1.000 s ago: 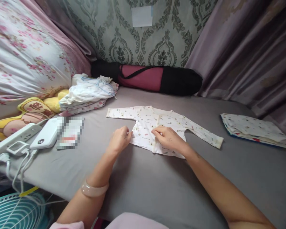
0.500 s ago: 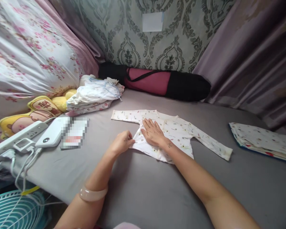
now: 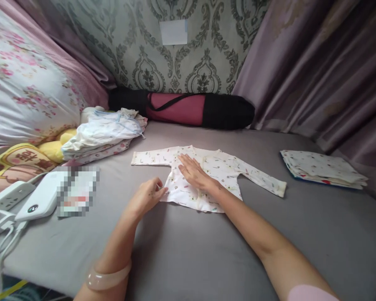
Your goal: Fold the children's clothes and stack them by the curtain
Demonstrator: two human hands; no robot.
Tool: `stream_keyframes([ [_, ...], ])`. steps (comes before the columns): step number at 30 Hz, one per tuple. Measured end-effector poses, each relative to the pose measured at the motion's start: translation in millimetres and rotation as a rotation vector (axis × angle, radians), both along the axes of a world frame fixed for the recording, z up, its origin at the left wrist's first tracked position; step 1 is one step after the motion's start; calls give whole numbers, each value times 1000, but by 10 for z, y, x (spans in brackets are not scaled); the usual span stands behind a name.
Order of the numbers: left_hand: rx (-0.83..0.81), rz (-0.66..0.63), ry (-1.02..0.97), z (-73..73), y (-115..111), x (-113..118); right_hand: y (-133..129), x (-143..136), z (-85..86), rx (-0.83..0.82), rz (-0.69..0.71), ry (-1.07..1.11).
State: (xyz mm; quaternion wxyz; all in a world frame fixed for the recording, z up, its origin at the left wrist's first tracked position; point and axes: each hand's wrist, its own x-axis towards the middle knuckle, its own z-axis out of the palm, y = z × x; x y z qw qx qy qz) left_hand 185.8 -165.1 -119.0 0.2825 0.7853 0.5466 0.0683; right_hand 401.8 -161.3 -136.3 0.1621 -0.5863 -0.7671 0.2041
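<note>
You have the grey sheet [image 3: 181, 255] running between the baby shirt [image 3: 207, 167] and the folded cloth stack [image 3: 326, 169] on the right, and also between the shirt and the near side, where your forearms cross it. The sheet's near edge shows at lower left; at the far side, the black-and-maroon bag [image 3: 175, 108] lies lengthwise along the patterned wall [image 3: 175, 62]. To your left, the crumpled clothes pile [image 3: 103, 129], yellow cushion [image 3: 25, 169], white power strip [image 3: 9, 198] and white power bank [image 3: 39, 202] bound that side. The shirt lies spread in the middle, its collar toward the far side, one sleeve out to the left and the other slanting right and nearer. Your right hand [image 3: 196, 173] lies open on the left part of its body, fingers extended together toward the far left. Your left hand [image 3: 148, 194] is curled at the near left corner of the hem, thumb touching the cloth; you cannot tell whether the fingers close on it. Your right hand and forearm hide part of the front and hem. The item beside the power bank is pixelated, and the power strip and cushion run off the left border.
</note>
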Motion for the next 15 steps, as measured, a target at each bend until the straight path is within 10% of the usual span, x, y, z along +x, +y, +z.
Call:
stream_keyframes([
  [4, 285, -230, -165, 5, -136, 168, -142, 280, 32, 26, -237, -87],
  [8, 233, -498, -188, -45, -260, 302, -248, 452, -112, -44, -360, -207],
  [15, 132, -508, -111, -116, -252, 322, -253, 444, -243, -50, -385, -214],
])
